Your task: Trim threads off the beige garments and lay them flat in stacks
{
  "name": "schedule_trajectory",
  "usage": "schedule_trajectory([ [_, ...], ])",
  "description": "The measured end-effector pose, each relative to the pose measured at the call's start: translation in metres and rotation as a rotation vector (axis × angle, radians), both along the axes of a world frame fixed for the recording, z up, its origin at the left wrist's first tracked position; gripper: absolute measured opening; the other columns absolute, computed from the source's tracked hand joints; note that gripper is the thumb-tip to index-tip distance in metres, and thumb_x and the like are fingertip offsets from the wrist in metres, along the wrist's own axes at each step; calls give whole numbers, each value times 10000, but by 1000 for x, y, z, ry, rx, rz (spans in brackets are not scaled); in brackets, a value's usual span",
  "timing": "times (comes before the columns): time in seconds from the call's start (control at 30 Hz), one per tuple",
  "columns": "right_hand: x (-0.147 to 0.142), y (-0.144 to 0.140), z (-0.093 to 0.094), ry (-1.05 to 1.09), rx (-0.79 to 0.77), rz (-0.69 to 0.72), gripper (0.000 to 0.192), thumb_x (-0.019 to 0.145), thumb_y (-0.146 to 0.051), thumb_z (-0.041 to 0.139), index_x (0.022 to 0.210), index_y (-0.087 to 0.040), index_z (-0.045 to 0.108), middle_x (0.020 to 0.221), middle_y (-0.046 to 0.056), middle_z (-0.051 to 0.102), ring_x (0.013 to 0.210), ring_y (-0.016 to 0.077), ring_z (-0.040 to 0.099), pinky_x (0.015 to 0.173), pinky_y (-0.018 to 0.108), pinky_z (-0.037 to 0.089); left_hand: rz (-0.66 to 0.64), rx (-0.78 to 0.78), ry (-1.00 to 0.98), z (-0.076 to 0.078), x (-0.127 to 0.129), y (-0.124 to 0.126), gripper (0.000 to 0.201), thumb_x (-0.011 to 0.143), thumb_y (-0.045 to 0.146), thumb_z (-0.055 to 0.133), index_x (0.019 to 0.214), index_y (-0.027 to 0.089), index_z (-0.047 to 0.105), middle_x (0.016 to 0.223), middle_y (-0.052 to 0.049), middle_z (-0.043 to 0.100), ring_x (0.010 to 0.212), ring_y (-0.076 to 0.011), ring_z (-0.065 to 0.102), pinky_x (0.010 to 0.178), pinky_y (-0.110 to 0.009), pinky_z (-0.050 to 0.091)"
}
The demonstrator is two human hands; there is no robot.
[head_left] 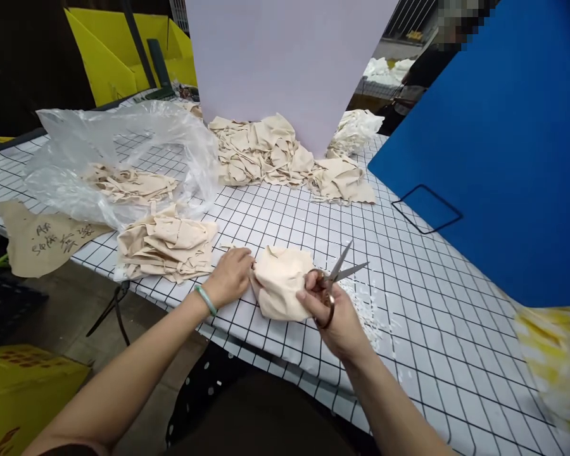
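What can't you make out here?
All head view:
Left hand: palm side, hidden by its back.
Tan handwritten sheet: some writing, too small.
White black-gridded table: far part, behind flat lavender panel.
Yellow-and-white bundle: blurred, cut off by right edge.

Beige cloth [281, 278], rumpled, just below frame centre. Metal scissors [331, 278] right of centre, spread (pointing upper right).

You face a white, black-gridded surface [437, 310], a flat pale-lilac panel [285, 57] at its far side, a flat blue panel [494, 145] to your right, grey-brown floor [76, 320] below.
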State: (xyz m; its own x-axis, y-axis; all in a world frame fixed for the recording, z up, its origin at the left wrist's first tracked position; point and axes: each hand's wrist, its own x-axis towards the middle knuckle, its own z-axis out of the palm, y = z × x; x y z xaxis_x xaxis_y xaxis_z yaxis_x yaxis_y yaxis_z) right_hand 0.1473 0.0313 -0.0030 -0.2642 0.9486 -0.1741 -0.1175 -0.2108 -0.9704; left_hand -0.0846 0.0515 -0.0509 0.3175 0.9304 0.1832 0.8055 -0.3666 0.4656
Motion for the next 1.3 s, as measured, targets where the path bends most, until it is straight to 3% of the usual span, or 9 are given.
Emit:
schedule_trajectory([
  [0.13,10,30,13,-75,164,-89,312,702,-361,727,838,-244,472,739,-30,452,621,124,422,536,247,354,28,-14,56,9,-10,0,198,769,42,500,837,190,613,966,-83,636,1017,-261,562,938,-443,440],
  [0.3,5,73,18,-205,243,-131,250,669,-295,696,823,-239,506,724,-40,467,595,116,416,536,256,350,39,-103,97,5,8,-13,181,846,175,560,1024,195,588,1032,-67,636,1005,-263,546,950,-463,383],
  [0.5,16,94,-6,-641,336,-285,136,736,-262,629,852,-226,567,818,20,632,740,185,565,707,337,442,109,-97,232,16,8,-27,189,849,52,462,844,185,596,915,-76,621,936,-269,542,902,-465,384],
  [0.63,12,85,-23,-633,338,-266,206,776,-364,649,920,-230,590,999,68,687,880,230,620,818,395,479,264,-18,205,18,19,-15,125,864,244,581,961,174,617,1061,-121,594,1027,-320,502,920,-522,374],
  [0.77,3,74,-30,-603,331,-196,250,764,-413,682,910,-239,578,1012,59,685,882,225,620,839,405,489,266,12,143,11,34,8,28,842,195,586,816,184,589,980,-106,606,1004,-309,507,925,-521,371],
  [0.93,-8,69,-38,-549,346,-21,338,729,-400,719,1002,-253,583,1103,49,670,997,237,611,883,418,486,241,24,-221,10,30,13,81,882,138,498,830,198,512,879,-51,585,861,-205,549,778,-343,463],
  [1.1,-20,78,-44,-501,399,-23,287,779,-362,659,1031,-248,579,1155,51,659,1045,228,604,930,418,471,204,-85,-1,2,29,14,69,843,143,576,799,186,544,848,-64,582,837,-232,557,746,-359,456],
  [1.2,-20,89,-37,-502,484,35,266,776,-264,624,1039,-248,592,1174,47,651,1110,230,577,977,423,444,220,70,0,13,30,12,105,847,102,522,792,186,555,969,-97,598,969,-262,528,850,-410,435],
  [1.3,-24,98,-25,-431,573,251,269,731,-207,607,997,-245,616,1195,44,633,1196,230,522,1002,396,422,146,176,-166,33,28,1,93,849,119,504,794,193,521,895,-68,586,890,-221,526,809,-374,444],
])
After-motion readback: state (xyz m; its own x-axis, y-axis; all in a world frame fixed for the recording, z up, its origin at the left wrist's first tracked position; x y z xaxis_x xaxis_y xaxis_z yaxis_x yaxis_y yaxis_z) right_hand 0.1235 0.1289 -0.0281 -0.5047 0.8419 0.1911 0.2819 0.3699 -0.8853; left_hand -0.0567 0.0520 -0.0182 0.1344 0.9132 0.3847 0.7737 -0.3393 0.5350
